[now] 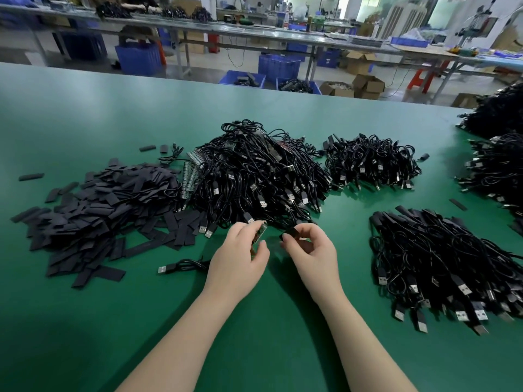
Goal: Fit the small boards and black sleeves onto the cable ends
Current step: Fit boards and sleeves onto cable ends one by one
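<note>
Two hands work low on the green table (pixel 85 114): the left hand (pixel 240 254) pinches a small board (pixel 261 232), the right hand (pixel 308 247) curls round a black sleeve (pixel 288 234). At twelve o'clock lies a cable heap (pixel 254 171); at nine, loose sleeves (pixel 93 210). Blue crates (pixel 278 66) beyond hold dark parts.
</note>
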Motion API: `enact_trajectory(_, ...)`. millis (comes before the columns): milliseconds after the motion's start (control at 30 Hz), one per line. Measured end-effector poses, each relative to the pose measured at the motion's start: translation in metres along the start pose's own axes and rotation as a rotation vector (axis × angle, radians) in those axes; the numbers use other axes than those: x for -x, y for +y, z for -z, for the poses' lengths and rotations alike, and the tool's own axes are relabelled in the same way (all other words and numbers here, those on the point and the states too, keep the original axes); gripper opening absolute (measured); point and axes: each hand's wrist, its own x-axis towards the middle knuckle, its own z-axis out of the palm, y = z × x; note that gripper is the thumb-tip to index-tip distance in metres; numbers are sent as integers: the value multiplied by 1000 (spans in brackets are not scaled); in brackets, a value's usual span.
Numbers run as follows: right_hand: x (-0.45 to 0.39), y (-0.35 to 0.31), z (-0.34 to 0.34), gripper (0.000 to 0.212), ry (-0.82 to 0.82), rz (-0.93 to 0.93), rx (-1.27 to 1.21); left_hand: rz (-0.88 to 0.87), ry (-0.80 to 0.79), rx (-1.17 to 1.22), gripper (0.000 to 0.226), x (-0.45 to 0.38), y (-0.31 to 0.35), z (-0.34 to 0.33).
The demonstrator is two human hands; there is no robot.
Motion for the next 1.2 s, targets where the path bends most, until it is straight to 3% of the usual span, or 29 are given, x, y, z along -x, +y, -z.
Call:
enact_trajectory(167,-1,-2,4,31,-23,-4,-86,-20,-25,45,14,0,-2,-6)
enact_trajectory(367,0,-2,2,27,-74,-12,-111,-41,27,162,31,-1,-5,-8)
enact_trajectory(500,0,-4,3,23,-99,-21,-149,-77,49,163,20,-3,-6,-9)
enact_trajectory(700,2,-9,11,21,-225,-37,-222,-101,37,302,21,-5,-8,-7)
enact_trajectory(833,3,-10,10,18,-174,-31,-185,-119,22,311,30,-5,-7,-5)
enact_trajectory(1200,3,-8,11,15,-101,-29,-165,-90,11,343,17,-4,-7,-8)
